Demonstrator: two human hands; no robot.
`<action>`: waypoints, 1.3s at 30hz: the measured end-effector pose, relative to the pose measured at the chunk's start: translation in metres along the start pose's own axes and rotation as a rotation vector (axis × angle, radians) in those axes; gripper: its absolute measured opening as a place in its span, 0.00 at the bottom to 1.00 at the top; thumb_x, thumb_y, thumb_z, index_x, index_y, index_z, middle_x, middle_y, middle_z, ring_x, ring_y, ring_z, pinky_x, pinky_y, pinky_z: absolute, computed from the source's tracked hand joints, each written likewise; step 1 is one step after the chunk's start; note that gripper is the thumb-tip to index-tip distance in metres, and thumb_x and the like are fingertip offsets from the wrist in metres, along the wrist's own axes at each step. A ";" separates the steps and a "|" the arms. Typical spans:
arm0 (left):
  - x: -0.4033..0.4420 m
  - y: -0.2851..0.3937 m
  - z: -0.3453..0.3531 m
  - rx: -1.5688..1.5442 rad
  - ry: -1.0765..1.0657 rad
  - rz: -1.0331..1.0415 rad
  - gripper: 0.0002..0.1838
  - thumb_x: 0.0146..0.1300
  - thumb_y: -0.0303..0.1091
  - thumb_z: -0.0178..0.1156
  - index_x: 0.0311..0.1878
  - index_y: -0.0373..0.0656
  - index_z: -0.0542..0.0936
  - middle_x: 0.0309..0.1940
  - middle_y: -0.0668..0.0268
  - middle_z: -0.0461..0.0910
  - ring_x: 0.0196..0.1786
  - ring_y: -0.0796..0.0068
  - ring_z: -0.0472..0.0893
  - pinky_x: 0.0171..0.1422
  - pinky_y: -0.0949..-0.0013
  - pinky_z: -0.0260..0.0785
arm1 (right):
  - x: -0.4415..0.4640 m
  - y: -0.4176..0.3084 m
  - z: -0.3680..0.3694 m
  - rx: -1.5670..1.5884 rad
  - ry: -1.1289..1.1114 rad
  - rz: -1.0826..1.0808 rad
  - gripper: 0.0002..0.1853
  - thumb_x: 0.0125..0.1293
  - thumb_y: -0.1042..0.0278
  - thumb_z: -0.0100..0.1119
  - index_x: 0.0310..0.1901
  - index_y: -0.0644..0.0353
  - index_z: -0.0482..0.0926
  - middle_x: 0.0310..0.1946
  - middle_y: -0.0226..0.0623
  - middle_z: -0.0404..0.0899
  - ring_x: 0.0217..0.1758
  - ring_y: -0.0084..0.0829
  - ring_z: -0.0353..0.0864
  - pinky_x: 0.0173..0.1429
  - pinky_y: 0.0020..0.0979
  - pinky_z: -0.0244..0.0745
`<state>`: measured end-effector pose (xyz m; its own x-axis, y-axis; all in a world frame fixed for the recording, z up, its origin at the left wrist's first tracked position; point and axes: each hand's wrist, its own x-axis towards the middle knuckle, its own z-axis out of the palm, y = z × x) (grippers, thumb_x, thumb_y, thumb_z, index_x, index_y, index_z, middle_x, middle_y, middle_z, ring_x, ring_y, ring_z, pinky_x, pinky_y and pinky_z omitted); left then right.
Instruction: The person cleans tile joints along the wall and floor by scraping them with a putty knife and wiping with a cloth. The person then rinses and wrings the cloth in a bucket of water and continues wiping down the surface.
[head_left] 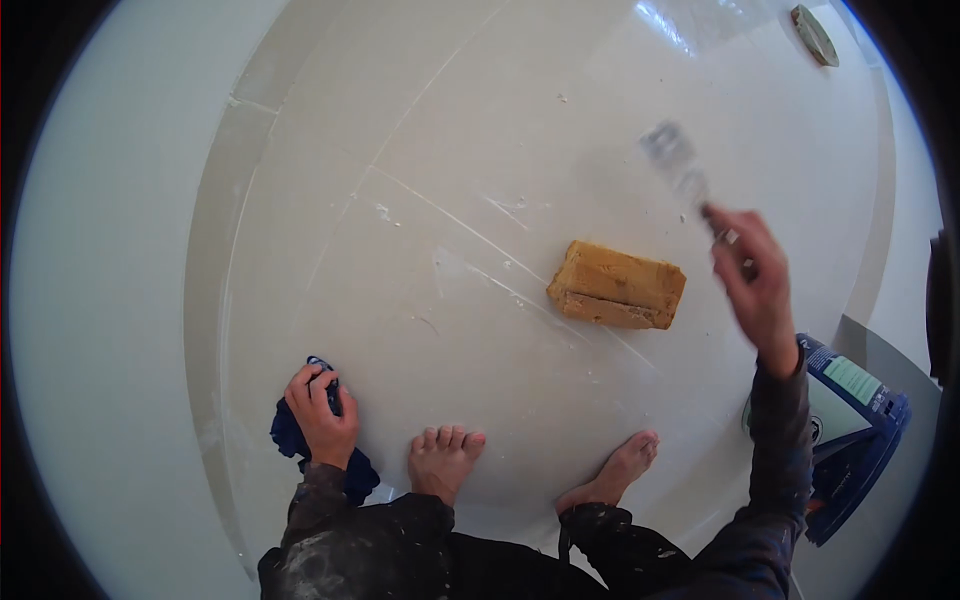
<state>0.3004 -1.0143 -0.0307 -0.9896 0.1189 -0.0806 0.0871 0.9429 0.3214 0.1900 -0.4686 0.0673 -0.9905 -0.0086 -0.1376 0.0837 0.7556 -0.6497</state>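
Note:
My right hand [752, 275] is closed around the dark handle of a putty knife [668, 150]. Motion blurs its pale metal blade, which points up and left above the floor. Below and left of that hand, apart from it, lies a yellow-brown block [618, 286] with a groove along its near side. At the lower left, my left hand [325, 412] has its fingers curled over a bunched dark blue cloth [292, 432], pressed near the floor beside my foot.
Pale floor tiles [480, 140] carry white streaks and crumbs along the joints. My bare feet [445, 462] are at the bottom. A blue and green bag [850, 395] stands at the right by the wall. An oval object [815, 36] lies at the far right.

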 end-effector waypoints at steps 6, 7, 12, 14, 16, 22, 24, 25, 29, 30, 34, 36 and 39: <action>-0.006 -0.031 0.008 -0.079 0.045 0.066 0.15 0.61 0.24 0.63 0.51 0.40 0.78 0.58 0.54 0.71 0.62 0.49 0.70 0.68 0.49 0.66 | -0.137 -0.084 0.060 -0.232 -0.366 -0.157 0.29 0.60 0.79 0.66 0.66 0.55 0.82 0.46 0.37 0.81 0.38 0.37 0.86 0.36 0.35 0.84; -0.006 -0.031 0.009 -0.088 0.045 0.059 0.15 0.61 0.24 0.63 0.51 0.40 0.78 0.58 0.54 0.71 0.62 0.49 0.70 0.68 0.49 0.66 | -0.148 -0.079 0.066 -0.302 -0.380 -0.076 0.30 0.59 0.78 0.66 0.66 0.55 0.81 0.45 0.36 0.81 0.39 0.37 0.86 0.36 0.36 0.84; -0.002 -0.030 0.015 -0.094 0.121 0.058 0.14 0.56 0.25 0.64 0.47 0.43 0.78 0.53 0.57 0.73 0.58 0.50 0.71 0.63 0.48 0.69 | -0.142 -0.062 0.100 -0.388 -0.352 -0.098 0.28 0.62 0.78 0.62 0.67 0.56 0.80 0.45 0.35 0.80 0.40 0.37 0.85 0.37 0.38 0.84; -0.001 -0.031 0.015 -0.091 0.120 0.058 0.14 0.56 0.25 0.64 0.47 0.44 0.78 0.53 0.57 0.73 0.58 0.49 0.71 0.62 0.48 0.69 | -0.121 -0.069 0.116 -0.387 -0.355 -0.125 0.28 0.63 0.78 0.61 0.67 0.56 0.80 0.44 0.35 0.79 0.40 0.37 0.85 0.38 0.39 0.83; -0.001 -0.031 0.015 -0.089 0.116 0.046 0.14 0.55 0.25 0.64 0.47 0.44 0.78 0.53 0.57 0.73 0.57 0.49 0.71 0.62 0.48 0.69 | -0.097 -0.081 0.127 -0.384 -0.350 -0.136 0.28 0.65 0.77 0.60 0.68 0.56 0.80 0.44 0.36 0.79 0.40 0.38 0.85 0.39 0.41 0.83; 0.001 -0.027 0.013 -0.094 0.133 0.021 0.15 0.54 0.25 0.64 0.46 0.45 0.78 0.51 0.57 0.73 0.55 0.49 0.72 0.60 0.49 0.70 | -0.050 -0.105 0.137 -0.406 -0.401 -0.155 0.27 0.67 0.77 0.58 0.69 0.57 0.79 0.44 0.39 0.79 0.41 0.41 0.86 0.41 0.44 0.83; 0.002 -0.028 0.014 -0.090 0.150 0.040 0.14 0.54 0.25 0.64 0.45 0.45 0.78 0.51 0.58 0.73 0.55 0.50 0.72 0.60 0.49 0.70 | -0.045 -0.109 0.138 -0.414 -0.418 -0.153 0.27 0.66 0.77 0.58 0.69 0.57 0.79 0.44 0.40 0.79 0.40 0.42 0.86 0.41 0.44 0.83; 0.002 -0.028 0.014 -0.092 0.150 0.032 0.14 0.54 0.25 0.64 0.45 0.45 0.78 0.51 0.58 0.73 0.55 0.50 0.72 0.60 0.49 0.70 | -0.043 -0.111 0.137 -0.426 -0.430 -0.143 0.27 0.66 0.77 0.58 0.69 0.57 0.79 0.44 0.40 0.78 0.40 0.43 0.86 0.41 0.44 0.83; 0.002 -0.025 0.015 -0.103 0.155 0.017 0.14 0.54 0.25 0.64 0.45 0.46 0.78 0.51 0.59 0.73 0.55 0.50 0.73 0.60 0.49 0.71 | -0.029 -0.118 0.146 -0.402 -0.404 -0.149 0.27 0.67 0.78 0.56 0.69 0.57 0.79 0.43 0.41 0.78 0.39 0.45 0.87 0.42 0.46 0.83; 0.003 -0.026 0.014 -0.098 0.155 0.018 0.14 0.54 0.25 0.64 0.45 0.46 0.78 0.51 0.59 0.73 0.55 0.50 0.73 0.60 0.49 0.71 | -0.020 -0.122 0.148 -0.407 -0.411 -0.163 0.26 0.67 0.77 0.56 0.68 0.58 0.79 0.44 0.42 0.79 0.39 0.46 0.87 0.42 0.46 0.83; 0.001 -0.023 0.013 -0.088 0.173 0.034 0.15 0.53 0.24 0.64 0.45 0.46 0.78 0.50 0.59 0.73 0.55 0.50 0.73 0.59 0.50 0.71 | 0.018 -0.136 0.177 -0.333 -0.277 -0.249 0.21 0.72 0.74 0.58 0.65 0.55 0.82 0.39 0.40 0.79 0.34 0.46 0.84 0.39 0.45 0.80; 0.003 -0.023 0.012 -0.102 0.168 0.020 0.15 0.53 0.24 0.65 0.45 0.46 0.78 0.50 0.59 0.74 0.55 0.50 0.74 0.59 0.50 0.71 | 0.045 -0.148 0.196 -0.346 -0.264 -0.286 0.20 0.72 0.74 0.58 0.65 0.56 0.82 0.40 0.40 0.79 0.35 0.46 0.84 0.39 0.45 0.80; 0.004 -0.023 0.010 -0.103 0.175 0.027 0.15 0.53 0.24 0.65 0.44 0.47 0.79 0.50 0.59 0.74 0.55 0.50 0.74 0.59 0.50 0.71 | 0.059 -0.160 0.214 -0.314 -0.215 -0.364 0.19 0.73 0.74 0.57 0.64 0.56 0.83 0.40 0.40 0.80 0.34 0.47 0.84 0.39 0.45 0.80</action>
<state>0.2959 -1.0323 -0.0477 -0.9926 0.0796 0.0916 0.1108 0.9024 0.4164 0.1417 -0.7299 0.0034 -0.9018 -0.4161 -0.1163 -0.3309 0.8383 -0.4334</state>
